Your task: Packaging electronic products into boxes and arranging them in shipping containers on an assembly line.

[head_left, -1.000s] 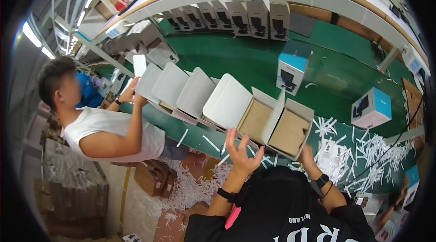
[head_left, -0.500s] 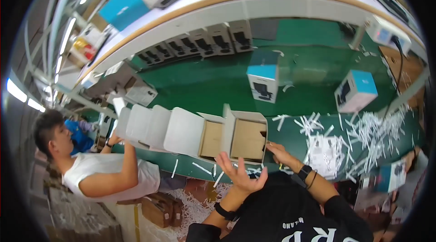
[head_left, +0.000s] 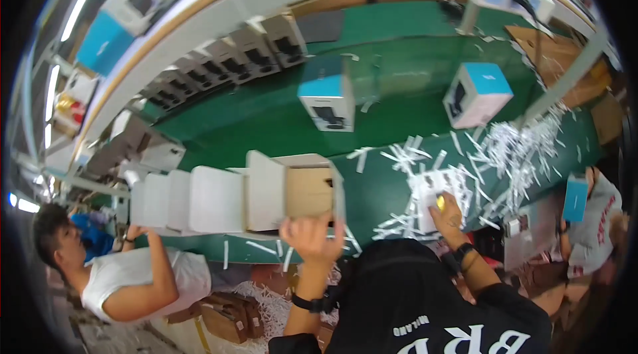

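Observation:
My left hand (head_left: 312, 240) is at the near wall of an open carton (head_left: 337, 188), its fingers raised and spread against the rim, slightly blurred. A brown cardboard insert (head_left: 308, 191) lines the inside of that carton. To the right, my right hand (head_left: 450, 216) reaches down over a stack of white printed sheets (head_left: 425, 198), fingers curled round a small yellow object (head_left: 440, 202) whose kind I cannot make out. More cartons with raised white flaps (head_left: 216, 198) stand in a row to the left of the open one.
Two blue-topped product boxes (head_left: 327, 98) (head_left: 480, 91) stand on the green bench. White paper strips (head_left: 522, 155) are heaped at the right. A row of printed boxes (head_left: 252, 52) lines the back under a shelf. Co-workers are at the left (head_left: 146, 281) and right (head_left: 591, 221).
My right hand has left the carton's right side and moved right onto the printed sheets. My left hand has come to the carton's near rim. The whole view has shifted.

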The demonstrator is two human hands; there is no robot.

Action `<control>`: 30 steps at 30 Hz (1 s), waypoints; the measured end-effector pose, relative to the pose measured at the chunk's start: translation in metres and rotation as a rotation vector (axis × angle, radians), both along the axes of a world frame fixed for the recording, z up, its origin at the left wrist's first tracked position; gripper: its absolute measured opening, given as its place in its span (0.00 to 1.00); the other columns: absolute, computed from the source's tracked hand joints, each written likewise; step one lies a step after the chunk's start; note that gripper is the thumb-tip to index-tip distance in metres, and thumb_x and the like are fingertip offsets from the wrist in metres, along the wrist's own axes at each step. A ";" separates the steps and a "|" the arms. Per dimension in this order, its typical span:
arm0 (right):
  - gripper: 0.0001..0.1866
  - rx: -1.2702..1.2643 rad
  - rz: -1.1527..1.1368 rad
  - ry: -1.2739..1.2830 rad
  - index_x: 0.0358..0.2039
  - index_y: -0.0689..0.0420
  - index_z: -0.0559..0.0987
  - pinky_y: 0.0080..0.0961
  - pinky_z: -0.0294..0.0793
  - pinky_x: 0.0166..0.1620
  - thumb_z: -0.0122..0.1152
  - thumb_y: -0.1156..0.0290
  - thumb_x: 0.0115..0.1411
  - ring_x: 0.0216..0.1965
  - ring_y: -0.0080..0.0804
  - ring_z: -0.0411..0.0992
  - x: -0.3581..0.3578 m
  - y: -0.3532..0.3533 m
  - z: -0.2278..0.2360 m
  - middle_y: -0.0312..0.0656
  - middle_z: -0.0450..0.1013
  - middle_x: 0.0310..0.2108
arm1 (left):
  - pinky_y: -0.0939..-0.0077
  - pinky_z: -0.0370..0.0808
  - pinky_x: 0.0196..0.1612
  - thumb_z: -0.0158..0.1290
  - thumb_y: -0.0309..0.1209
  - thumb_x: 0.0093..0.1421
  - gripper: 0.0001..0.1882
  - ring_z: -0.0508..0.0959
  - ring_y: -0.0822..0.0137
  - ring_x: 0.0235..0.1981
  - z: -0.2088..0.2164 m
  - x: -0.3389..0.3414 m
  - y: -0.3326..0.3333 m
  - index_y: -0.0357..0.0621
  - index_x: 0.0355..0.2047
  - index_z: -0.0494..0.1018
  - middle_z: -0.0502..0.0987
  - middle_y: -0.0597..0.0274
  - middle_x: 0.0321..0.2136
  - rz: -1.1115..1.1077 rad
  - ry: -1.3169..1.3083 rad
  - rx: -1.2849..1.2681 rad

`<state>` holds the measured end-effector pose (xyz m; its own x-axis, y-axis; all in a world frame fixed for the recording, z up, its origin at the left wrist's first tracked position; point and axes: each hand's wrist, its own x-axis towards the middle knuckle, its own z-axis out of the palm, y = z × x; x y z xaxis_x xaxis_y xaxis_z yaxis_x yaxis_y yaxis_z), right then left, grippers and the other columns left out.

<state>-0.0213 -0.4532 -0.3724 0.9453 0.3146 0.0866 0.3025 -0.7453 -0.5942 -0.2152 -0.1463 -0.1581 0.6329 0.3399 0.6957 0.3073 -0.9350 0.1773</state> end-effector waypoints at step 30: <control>0.26 -0.331 -0.031 0.349 0.42 0.61 0.82 0.39 0.77 0.50 0.75 0.55 0.49 0.47 0.51 0.77 0.064 -0.007 0.052 0.48 0.76 0.45 | 0.56 0.68 0.59 0.54 0.25 0.55 0.16 0.71 0.53 0.51 0.004 -0.009 -0.038 0.35 0.45 0.71 0.71 0.45 0.50 0.038 -0.404 -0.433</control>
